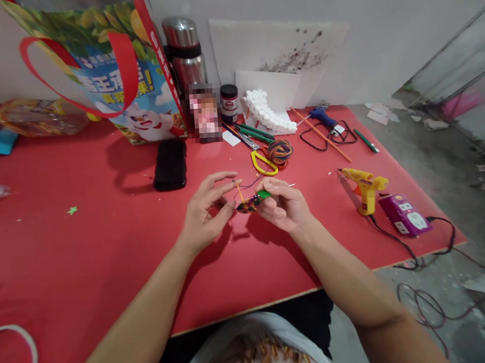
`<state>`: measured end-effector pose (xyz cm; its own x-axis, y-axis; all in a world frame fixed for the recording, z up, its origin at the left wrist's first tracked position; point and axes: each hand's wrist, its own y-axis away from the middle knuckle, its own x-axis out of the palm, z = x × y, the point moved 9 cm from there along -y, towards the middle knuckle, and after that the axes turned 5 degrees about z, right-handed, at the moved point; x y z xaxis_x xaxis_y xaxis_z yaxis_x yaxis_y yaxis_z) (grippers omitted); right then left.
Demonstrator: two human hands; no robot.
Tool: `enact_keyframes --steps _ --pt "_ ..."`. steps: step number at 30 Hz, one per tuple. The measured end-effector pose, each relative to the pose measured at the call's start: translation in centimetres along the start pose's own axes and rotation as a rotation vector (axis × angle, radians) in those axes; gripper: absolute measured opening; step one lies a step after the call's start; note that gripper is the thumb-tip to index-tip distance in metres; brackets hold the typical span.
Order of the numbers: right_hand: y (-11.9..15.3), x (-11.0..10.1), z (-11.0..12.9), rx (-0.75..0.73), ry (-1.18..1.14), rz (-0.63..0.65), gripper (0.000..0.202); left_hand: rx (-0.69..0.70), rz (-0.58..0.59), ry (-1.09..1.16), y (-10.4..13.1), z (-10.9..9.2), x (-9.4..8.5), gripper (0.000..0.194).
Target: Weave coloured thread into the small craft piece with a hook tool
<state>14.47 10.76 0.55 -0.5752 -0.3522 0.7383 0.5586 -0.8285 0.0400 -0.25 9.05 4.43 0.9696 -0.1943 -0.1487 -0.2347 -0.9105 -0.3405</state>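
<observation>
One small, dark piece of multicoloured yarn work [248,206], knobbly and narrow, is held just above the counter [107,255], between two bare hands. The right grip [288,203] is clamped with thumb and fingers on a smooth, bright green part [263,194] at the piece's right end; a thin, pale tip pokes out beyond it. The left grip [209,212] has its fingers spread, thumb at the piece's left end; whether it pinches anything cannot be told. An orange strand [240,191] rises from the work toward the left fingertips.

Beyond lie yellow-handled scissors [265,165] and a round, wound ball of variegated yarn [280,152]. Left of these is a black, round-cornered case [170,165]; rightward, a yellow plastic glue gun [366,190] stands near a glossy purple power socket [404,215]. Farther back, a curved, bumpy white model [268,111], a dark-lidded jar [229,103], a brushed-steel flask [185,53] and a printed bag [146,83] with red straps line the rear.

The counter is flat, matt red, its front edge pale. Behind rises a plain whitish wall [373,36]; grey, scrap-littered floor [413,149] shows at right.
</observation>
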Motion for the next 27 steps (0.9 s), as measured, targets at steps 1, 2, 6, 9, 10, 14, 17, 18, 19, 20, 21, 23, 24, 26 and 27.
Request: enact_keyframes --steps 1,2,6,9,10,14,17,18,19,20,21,23,24,26,27 --pt "0.0 -0.1 -0.1 0.003 0.003 -0.008 0.010 -0.001 0.029 0.000 0.0 0.0 0.2 0.037" --pt "-0.1 -0.1 -0.2 0.007 0.012 -0.016 0.011 -0.016 0.065 0.038 -0.1 0.2 0.4 0.035" --pt "-0.1 0.3 -0.3 0.005 0.059 -0.016 0.013 -0.154 0.145 0.256 0.1 1.9 1.1 0.026" --pt "0.1 0.7 -0.2 -0.008 0.083 -0.006 0.013 -0.269 0.114 0.423 0.4 3.0 1.4 0.022" --pt "0.1 0.7 -0.2 -0.012 0.086 -0.009 0.013 -0.301 0.090 0.483 0.5 3.2 1.4 0.021" --pt "0.2 0.4 -0.2 -0.024 0.099 -0.026 0.013 -0.363 0.001 0.573 0.5 3.2 0.9 0.024" --pt "0.1 0.3 -0.3 -0.029 0.109 -0.020 0.012 -0.316 -0.020 0.475 0.2 3.1 0.2 0.021" --pt "0.0 0.3 -0.3 -0.032 0.112 -0.023 0.012 -0.291 -0.018 0.429 0.1 3.1 0.0 0.019" --pt "0.0 0.3 -0.3 -0.034 0.116 -0.030 0.012 -0.269 -0.010 0.380 0.1 3.1 0.0 0.016" --pt "0.0 0.2 -0.3 -0.034 0.122 -0.039 0.013 -0.248 0.003 0.327 0.0 3.1 0.0 0.015" --pt "0.0 0.2 -0.3 -0.033 0.129 -0.047 0.014 -0.230 0.015 0.268 0.0 3.1 0.0 0.014" --pt "-0.1 0.2 -0.2 -0.032 0.142 -0.056 0.016 -0.208 0.033 0.142 0.0 2.9 0.2 0.016" --pt "-0.1 0.2 -0.2 -0.034 0.147 -0.057 0.017 -0.207 0.034 0.089 0.0 2.8 0.2 0.020" --pt "0.0 0.2 -0.2 -0.033 0.153 -0.056 0.017 -0.231 0.030 0.030 0.2 2.7 0.4 0.032" --pt "0.0 0.2 -0.2 -0.031 0.154 -0.056 0.017 -0.246 0.020 0.035 0.3 2.6 0.4 0.038"
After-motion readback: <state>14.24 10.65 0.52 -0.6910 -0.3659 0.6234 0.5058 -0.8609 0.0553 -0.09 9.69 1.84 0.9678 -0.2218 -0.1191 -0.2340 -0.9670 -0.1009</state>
